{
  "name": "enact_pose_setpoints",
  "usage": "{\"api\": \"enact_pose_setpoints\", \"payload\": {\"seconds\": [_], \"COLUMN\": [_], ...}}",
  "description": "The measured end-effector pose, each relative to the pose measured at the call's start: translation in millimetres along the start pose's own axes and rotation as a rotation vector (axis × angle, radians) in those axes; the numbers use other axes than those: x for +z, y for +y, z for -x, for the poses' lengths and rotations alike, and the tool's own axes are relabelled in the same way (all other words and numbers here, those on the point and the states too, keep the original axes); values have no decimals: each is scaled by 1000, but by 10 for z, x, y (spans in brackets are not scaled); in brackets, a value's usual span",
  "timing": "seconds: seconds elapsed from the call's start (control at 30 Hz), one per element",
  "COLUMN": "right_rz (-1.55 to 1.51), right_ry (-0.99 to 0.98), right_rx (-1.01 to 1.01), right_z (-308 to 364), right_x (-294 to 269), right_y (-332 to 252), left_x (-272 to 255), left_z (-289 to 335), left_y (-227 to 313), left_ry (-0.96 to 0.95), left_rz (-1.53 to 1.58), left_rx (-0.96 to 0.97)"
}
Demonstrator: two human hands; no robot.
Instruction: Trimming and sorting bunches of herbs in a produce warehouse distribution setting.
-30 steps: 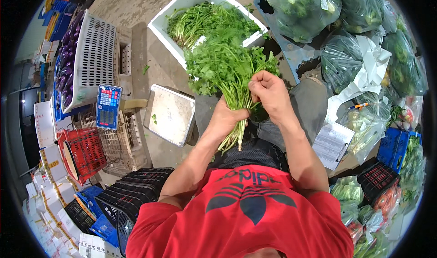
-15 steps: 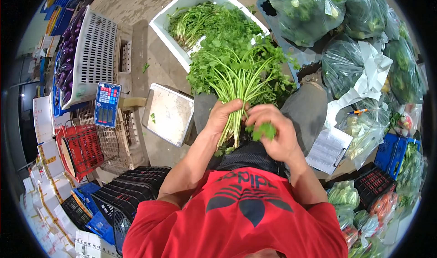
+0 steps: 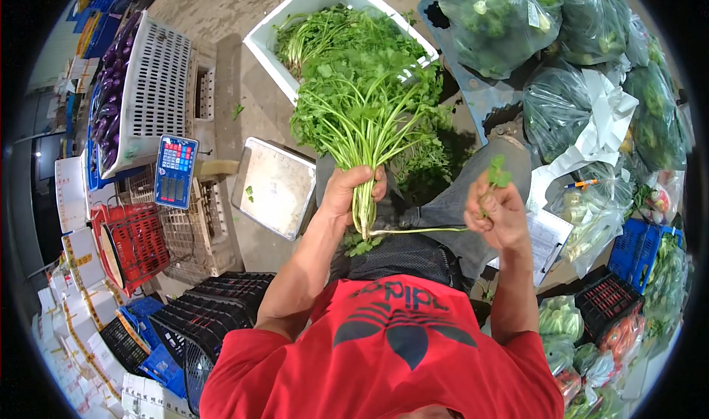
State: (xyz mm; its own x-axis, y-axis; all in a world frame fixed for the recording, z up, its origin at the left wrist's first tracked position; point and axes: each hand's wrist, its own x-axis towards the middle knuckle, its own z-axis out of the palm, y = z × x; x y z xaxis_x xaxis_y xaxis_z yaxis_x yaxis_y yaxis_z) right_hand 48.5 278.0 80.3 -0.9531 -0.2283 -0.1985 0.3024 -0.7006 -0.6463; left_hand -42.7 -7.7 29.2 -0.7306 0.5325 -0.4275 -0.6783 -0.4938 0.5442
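Observation:
My left hand [image 3: 347, 191] is closed round the stems of a large bunch of cilantro [image 3: 362, 134], held upright over my lap with its leaves away from me. To the right, my right hand [image 3: 504, 216] pinches a small cilantro sprig [image 3: 500, 171], its leaf showing above the fingers. One long thin stem [image 3: 421, 230] stretches from the root end of the bunch to the right hand. Loose leaves [image 3: 362, 246] lie on my lap below the roots. Beyond the bunch, a white foam box [image 3: 275, 49] holds more cilantro, partly covered by the bunch's leaves.
A weighing scale platform [image 3: 275, 186] lies left of my legs, near its blue keypad display [image 3: 176, 171]. Farther left are a white crate [image 3: 159, 86] of eggplants and a red basket [image 3: 133, 245]. Bagged vegetables [image 3: 495, 27] and a clipboard with paper [image 3: 546, 238] are at right.
My right hand has moved right, away from the bunch, with the sprig. The left hand and bunch have shifted slightly left, and the long stem now stretches out sideways.

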Motion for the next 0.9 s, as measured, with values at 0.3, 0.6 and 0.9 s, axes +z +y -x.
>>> {"api": "enact_pose_setpoints", "payload": {"seconds": [0.3,0.6,0.9], "right_rz": [-14,1007,-130], "right_ry": [205,549,290], "right_rx": [-159,-129,173], "right_z": [-6,-468,-770], "right_x": [-255,-129,578], "right_y": [-323,420,1080], "left_x": [-41,273,690], "left_z": [20,154,278], "left_y": [104,167,287], "left_ry": [23,140,358], "left_rz": [66,-292,-1454], "left_rx": [58,68,-62]}}
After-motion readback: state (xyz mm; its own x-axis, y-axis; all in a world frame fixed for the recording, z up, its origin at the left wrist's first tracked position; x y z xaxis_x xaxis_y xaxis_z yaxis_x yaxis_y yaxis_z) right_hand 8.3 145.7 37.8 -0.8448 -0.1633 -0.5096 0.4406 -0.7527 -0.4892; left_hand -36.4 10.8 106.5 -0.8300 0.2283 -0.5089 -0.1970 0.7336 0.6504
